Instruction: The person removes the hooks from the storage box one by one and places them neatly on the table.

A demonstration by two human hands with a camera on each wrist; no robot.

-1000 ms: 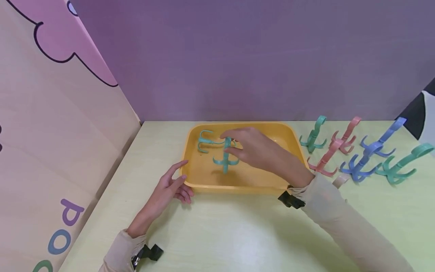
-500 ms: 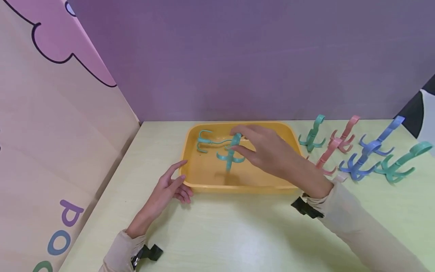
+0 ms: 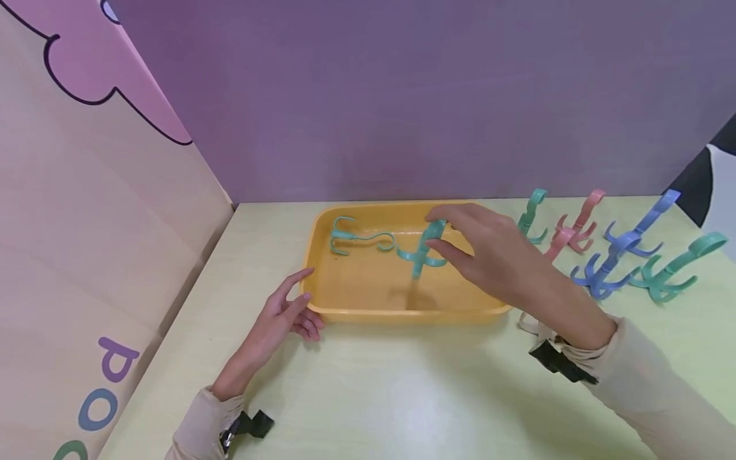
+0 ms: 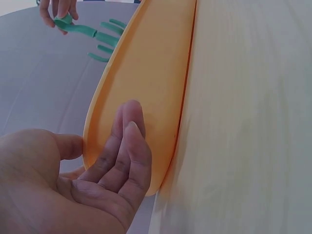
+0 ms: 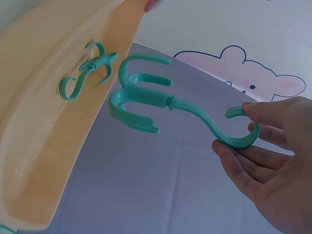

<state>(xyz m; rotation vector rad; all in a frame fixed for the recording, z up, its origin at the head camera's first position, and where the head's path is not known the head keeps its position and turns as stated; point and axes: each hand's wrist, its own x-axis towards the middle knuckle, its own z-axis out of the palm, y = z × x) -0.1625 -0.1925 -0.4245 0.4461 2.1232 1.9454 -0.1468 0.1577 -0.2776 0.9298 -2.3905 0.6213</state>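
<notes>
My right hand [image 3: 500, 255] pinches the curved top of a green four-pronged hanging hook [image 3: 422, 249] between thumb and fingers. The hook hangs above the yellow tray [image 3: 356, 294], prongs downward and slightly tilted. In the right wrist view the held hook [image 5: 146, 95] shows its swivel neck and its prongs. A second green hook [image 3: 345, 235] lies on its side in the back left of the tray. My left hand [image 3: 282, 316] touches the tray's left front corner, index fingertip and thumb at the rim, the other fingers loosely bent outside the wall.
To the right of the tray, several hooks stand on their prongs: green [image 3: 531, 214], pink [image 3: 583, 223], blue [image 3: 604, 275] and another green [image 3: 673, 275]. A pale hook [image 3: 529, 324] is partly hidden beneath my right wrist. A purple wall [image 3: 402, 102] rises behind the table [image 3: 391, 396].
My right hand has moved right across the tray with the green hook, uncovering the whole second hook. It now blocks part of the standing hooks. My left hand stays at the corner.
</notes>
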